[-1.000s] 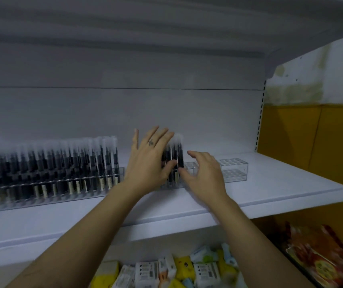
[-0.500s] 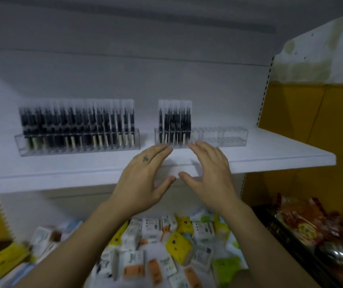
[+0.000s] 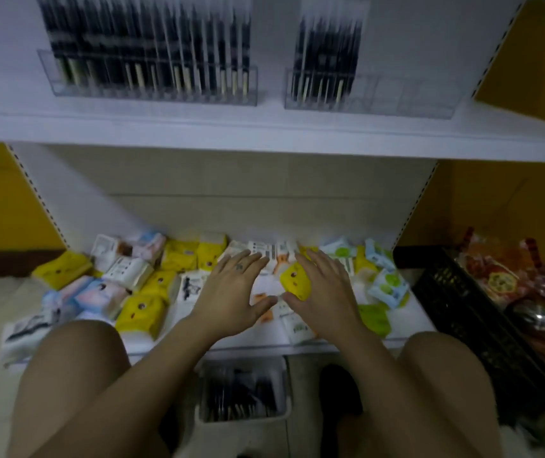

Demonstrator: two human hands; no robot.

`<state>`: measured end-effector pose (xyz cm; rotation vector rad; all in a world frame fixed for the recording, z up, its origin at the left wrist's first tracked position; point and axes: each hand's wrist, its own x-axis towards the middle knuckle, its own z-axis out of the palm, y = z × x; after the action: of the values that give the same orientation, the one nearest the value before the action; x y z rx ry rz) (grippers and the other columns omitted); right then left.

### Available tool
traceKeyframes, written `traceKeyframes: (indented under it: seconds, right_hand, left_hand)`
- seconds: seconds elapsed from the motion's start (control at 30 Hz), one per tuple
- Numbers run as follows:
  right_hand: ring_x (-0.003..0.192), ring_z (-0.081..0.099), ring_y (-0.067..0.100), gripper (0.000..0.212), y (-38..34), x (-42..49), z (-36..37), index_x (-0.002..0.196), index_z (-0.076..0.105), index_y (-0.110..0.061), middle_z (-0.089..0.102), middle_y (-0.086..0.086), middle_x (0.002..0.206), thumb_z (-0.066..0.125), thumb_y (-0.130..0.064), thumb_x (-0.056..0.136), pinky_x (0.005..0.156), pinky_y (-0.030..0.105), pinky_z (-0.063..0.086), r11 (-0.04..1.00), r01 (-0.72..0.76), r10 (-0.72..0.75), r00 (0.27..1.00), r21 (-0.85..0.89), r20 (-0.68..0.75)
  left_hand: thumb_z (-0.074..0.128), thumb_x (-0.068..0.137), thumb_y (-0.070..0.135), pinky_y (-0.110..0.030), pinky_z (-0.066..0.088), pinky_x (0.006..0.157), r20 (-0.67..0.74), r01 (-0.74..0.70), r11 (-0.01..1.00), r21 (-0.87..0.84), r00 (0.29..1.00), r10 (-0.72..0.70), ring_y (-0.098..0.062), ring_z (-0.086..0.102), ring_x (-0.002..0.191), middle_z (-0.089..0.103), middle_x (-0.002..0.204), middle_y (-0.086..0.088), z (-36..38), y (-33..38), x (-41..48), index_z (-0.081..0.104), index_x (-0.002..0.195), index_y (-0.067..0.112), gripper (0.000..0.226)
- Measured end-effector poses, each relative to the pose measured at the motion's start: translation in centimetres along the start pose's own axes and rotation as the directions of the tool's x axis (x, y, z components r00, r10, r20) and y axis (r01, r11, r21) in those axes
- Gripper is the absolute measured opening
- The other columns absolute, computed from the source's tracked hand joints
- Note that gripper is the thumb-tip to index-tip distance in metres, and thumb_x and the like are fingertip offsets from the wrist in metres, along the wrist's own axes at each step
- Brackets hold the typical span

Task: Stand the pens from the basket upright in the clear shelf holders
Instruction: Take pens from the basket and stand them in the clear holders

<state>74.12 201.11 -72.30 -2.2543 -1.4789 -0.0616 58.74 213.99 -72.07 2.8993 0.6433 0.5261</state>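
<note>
Two clear holders stand on the white upper shelf (image 3: 264, 133). The left holder (image 3: 145, 84) is full of upright dark pens (image 3: 152, 41). The right holder (image 3: 370, 97) has upright pens (image 3: 327, 51) only in its left part; its right cells are bare. A white basket (image 3: 243, 393) with loose dark pens lies on the floor between my knees. My left hand (image 3: 231, 289) and my right hand (image 3: 324, 289) hover side by side, fingers spread and holding nothing, above the lower shelf and well below the holders.
Several small yellow, white, blue and green packets (image 3: 139, 279) cover the lower shelf. A black crate (image 3: 456, 299) with red-wrapped goods stands at the right. Yellow wall panels flank the shelving. My bare knees fill the bottom corners.
Both hands have come down from the edge of the upper shelf to the lower shelf level. The view has tilted downward, bringing the basket on the floor into sight.
</note>
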Motion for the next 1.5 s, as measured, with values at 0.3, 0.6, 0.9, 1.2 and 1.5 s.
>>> traceKeyframes:
  seconds: [0.3, 0.6, 0.9, 1.2, 1.5]
  right_hand:
    - [0.148, 0.012, 0.021, 0.078, 1.2, -1.4, 9.3, 0.152, 0.024, -0.026, 0.017, 0.0, 0.161, 0.055, -0.057, 0.089, 0.12, 0.041, 0.01, 0.995, -0.087, 0.097, 0.917, -0.043, 0.386]
    - [0.129, 0.046, 0.023, 0.064, 2.9, -5.2, 18.9, 0.135, 0.05, -0.021, 0.052, 0.001, 0.139, 0.066, -0.051, 0.082, 0.105, 0.037, 0.039, 0.989, -0.146, 0.113, 0.83, 0.018, 0.546]
    - [0.097, 0.061, 0.027, 0.038, 5.9, -7.3, 25.4, 0.118, 0.059, -0.001, 0.064, 0.014, 0.11, 0.06, -0.03, 0.094, 0.07, 0.025, 0.044, 0.97, -0.231, 0.091, 0.634, 0.076, 0.768]
    - [0.094, 0.062, 0.032, 0.024, 6.7, -6.7, 31.1, 0.104, 0.065, 0.0, 0.065, 0.018, 0.102, 0.061, -0.021, 0.092, 0.081, 0.039, 0.054, 0.97, -0.243, 0.108, 0.502, 0.02, 0.858]
    - [0.084, 0.061, 0.029, 0.031, 7.6, -7.3, 33.3, 0.062, 0.05, -0.012, 0.054, 0.008, 0.075, 0.051, -0.016, 0.093, 0.076, 0.036, 0.052, 0.952, -0.303, 0.16, 0.367, -0.044, 0.917]
  left_hand:
    - [0.043, 0.089, 0.066, -0.046, 0.011, 0.12, 0.327, 0.288, 0.956, -0.049, 0.909, -0.257, -0.018, 0.013, 0.148, 0.025, 0.158, 0.003, 8.2, -2.9, -4.5, 0.025, 0.151, 0.023, 0.078]
    - [0.055, 0.088, 0.056, -0.046, 0.02, 0.116, 0.513, 0.473, 0.879, -0.06, 0.77, -0.379, -0.022, 0.026, 0.142, 0.035, 0.153, -0.001, 16.2, -4.0, -8.2, 0.03, 0.148, 0.023, 0.073]
    - [0.065, 0.082, 0.045, -0.043, 0.045, 0.099, 0.697, 0.693, 0.721, -0.002, 0.518, -0.496, -0.03, 0.05, 0.12, 0.053, 0.133, -0.009, 21.7, -6.6, -10.8, 0.042, 0.139, 0.022, 0.065]
    - [0.065, 0.089, 0.033, -0.04, 0.049, 0.095, 0.744, 0.831, 0.553, -0.052, 0.402, -0.534, -0.029, 0.054, 0.116, 0.056, 0.131, -0.012, 25.3, -6.2, -12.6, 0.045, 0.139, 0.016, 0.056]
    - [0.064, 0.09, 0.032, -0.035, 0.042, 0.098, 0.767, 0.84, 0.541, -0.037, 0.371, -0.523, -0.029, 0.048, 0.125, 0.05, 0.139, -0.013, 27.4, -5.9, -13.0, 0.045, 0.138, 0.012, 0.056]
